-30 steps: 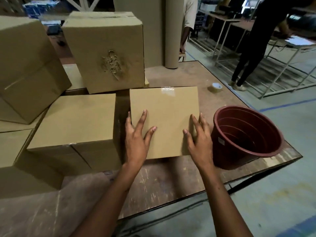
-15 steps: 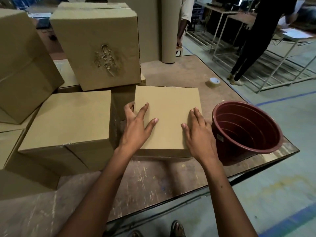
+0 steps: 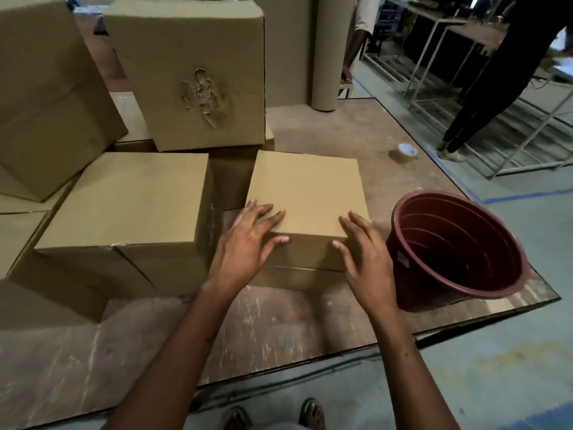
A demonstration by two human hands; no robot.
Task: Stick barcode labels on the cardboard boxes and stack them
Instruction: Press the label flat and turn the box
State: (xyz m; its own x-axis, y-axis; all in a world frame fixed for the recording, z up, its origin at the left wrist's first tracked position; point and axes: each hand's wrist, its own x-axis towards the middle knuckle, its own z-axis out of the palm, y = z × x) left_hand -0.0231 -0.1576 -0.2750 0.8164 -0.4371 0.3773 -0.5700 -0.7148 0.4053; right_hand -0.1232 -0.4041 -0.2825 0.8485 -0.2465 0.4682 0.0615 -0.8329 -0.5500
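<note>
Worn table; left hand, right hand spread flat on box; lower front hidden.

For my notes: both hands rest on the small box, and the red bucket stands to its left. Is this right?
Not quite. In the head view both hands, left and right, rest on the small box, but the red bucket stands to its right.

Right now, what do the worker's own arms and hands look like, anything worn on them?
Both forearms are bare: no sleeves reach into view. The left hand and right hand wear no gloves, and no rings, watch or wristbands show. Fingernails are short.
</note>
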